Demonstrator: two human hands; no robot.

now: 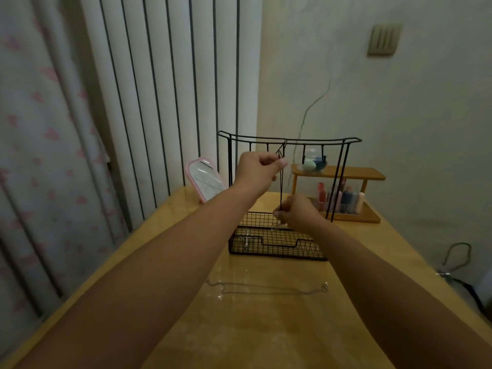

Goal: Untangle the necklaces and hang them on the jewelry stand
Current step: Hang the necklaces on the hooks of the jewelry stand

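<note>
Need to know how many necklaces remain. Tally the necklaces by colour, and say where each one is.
Black cord necklace: 1, held at the jewelry stand by the left hand and right hand.
Silver chain necklace: 1, lying on the table.
Total: 2

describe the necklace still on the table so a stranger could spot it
Start at the black wire jewelry stand on the wooden table. In front of its mesh base, nearer the camera, a thin silver chain lies flat between the forearms. Unlike the dark cord both hands hold, it is pale and untouched.

black cord necklace [281, 182] at stand [288, 141], silver chain [266, 290] flat
</note>
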